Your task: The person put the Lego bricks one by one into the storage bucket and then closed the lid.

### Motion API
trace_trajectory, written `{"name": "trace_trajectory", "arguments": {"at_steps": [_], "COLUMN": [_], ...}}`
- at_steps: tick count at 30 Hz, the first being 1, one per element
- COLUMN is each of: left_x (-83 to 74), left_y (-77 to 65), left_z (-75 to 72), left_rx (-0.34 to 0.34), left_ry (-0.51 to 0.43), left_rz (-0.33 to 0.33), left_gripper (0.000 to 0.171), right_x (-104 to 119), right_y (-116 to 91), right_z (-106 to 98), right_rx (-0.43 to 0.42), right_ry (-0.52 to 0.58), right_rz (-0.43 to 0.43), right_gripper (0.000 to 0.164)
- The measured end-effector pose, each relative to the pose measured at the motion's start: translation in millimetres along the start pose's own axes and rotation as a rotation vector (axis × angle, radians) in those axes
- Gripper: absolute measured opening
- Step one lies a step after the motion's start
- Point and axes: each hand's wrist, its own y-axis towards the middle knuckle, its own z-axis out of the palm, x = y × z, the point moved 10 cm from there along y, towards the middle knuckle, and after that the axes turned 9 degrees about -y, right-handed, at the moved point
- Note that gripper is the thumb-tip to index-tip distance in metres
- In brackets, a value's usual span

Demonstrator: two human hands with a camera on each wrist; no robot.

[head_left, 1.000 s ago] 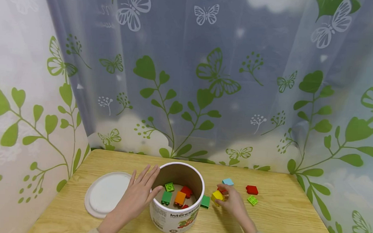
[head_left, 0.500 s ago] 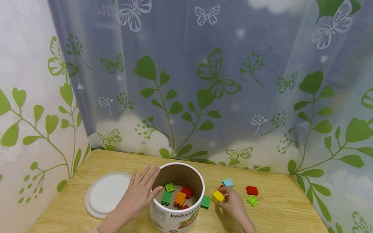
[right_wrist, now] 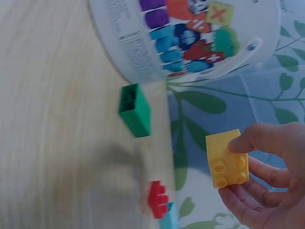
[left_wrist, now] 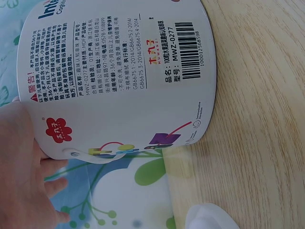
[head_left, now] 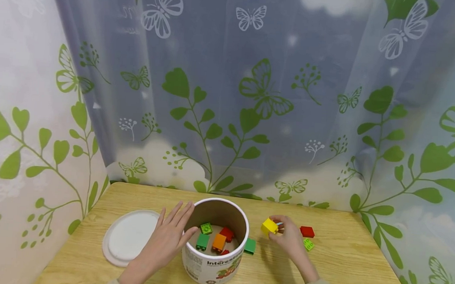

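Note:
My right hand [head_left: 291,239] pinches a yellow toy brick [head_left: 269,226] between thumb and fingers, held above the table. In the right wrist view the yellow brick [right_wrist: 220,151] shows its round studs. My left hand [head_left: 164,238] lies with straight fingers against the left rim of a white round bucket [head_left: 210,269]. Inside the bucket are a dark green brick [head_left: 202,242], an orange brick [head_left: 219,242], a light green brick [head_left: 206,228] and red bricks [head_left: 227,234]. Another green brick [right_wrist: 138,114] stands beside the bucket.
A white lid [head_left: 131,235] lies left of the bucket. Right of my right hand are a red brick [head_left: 307,231] and a light green brick [head_left: 308,244]. Another red brick [right_wrist: 157,199] touches or nearly touches a light blue brick [right_wrist: 169,217]. A patterned curtain stands behind the table.
My right hand has lifted the yellow brick off the table, and now covers most of the light blue brick in the head view. The left hand and bucket have stayed in place.

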Motion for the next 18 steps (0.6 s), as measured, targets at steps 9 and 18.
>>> {"name": "trace_trajectory", "arguments": {"at_steps": [9,18], "left_x": [-0.9,-0.8], "left_y": [-0.1,-0.6], "left_z": [-0.8,-1.1], "left_rx": [-0.010,-0.010], "left_ry": [0.006,0.013], "left_rz": [0.010,0.011], "left_gripper": [0.064,0.066], "right_x": [17.2,34.2], "right_y": [3.0,5.5], "right_z": [-11.9,-24.6], "right_rx": [-0.019,-0.024], "right_ry": [-0.020,0.003], "right_rz": [-0.027,-0.064], "right_gripper": [0.042,0.043]}}
